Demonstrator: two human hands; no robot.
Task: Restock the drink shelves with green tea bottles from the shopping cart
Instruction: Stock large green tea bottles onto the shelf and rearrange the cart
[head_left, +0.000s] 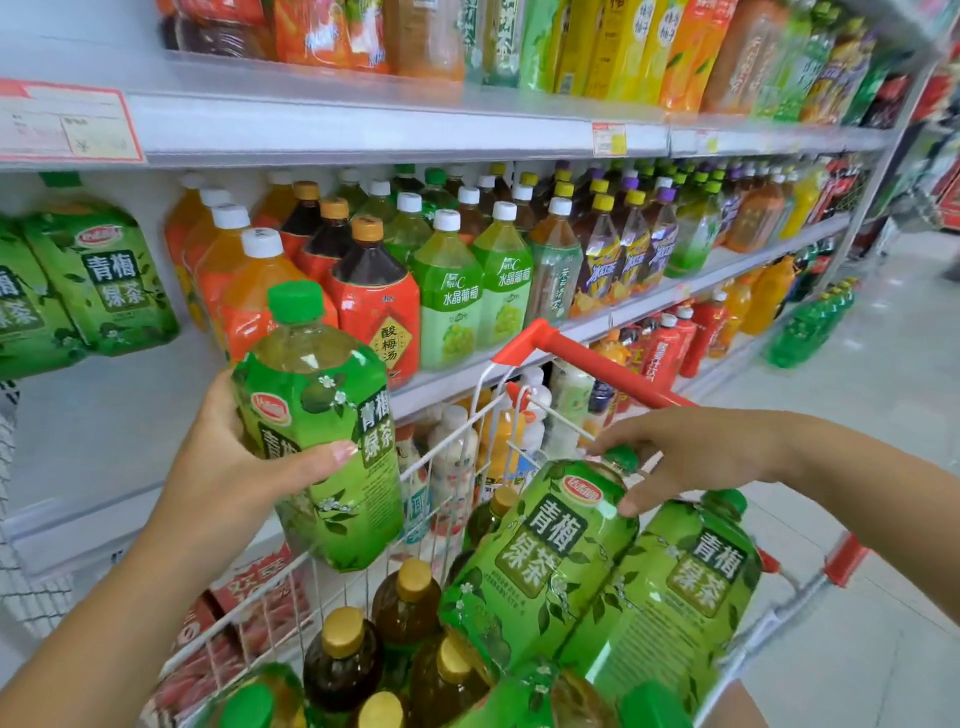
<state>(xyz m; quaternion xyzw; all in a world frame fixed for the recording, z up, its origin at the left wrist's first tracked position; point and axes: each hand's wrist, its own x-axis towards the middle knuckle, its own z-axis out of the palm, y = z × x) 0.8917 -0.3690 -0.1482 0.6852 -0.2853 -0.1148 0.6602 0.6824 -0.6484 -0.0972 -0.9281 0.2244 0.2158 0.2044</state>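
Note:
My left hand grips a green tea bottle with a green cap, held upright above the cart's left side. My right hand rests on the neck of a second green tea bottle lying tilted in the shopping cart, fingers partly curled around it. A third green tea bottle lies beside it on the right. Two green tea bottles stand on the middle shelf at the left, with bare shelf space beside them.
The cart also holds several dark-tea bottles with gold caps. Its red handle points toward the shelves. Orange, red and light-green drink bottles fill the middle shelf to the right. The aisle floor is open on the right.

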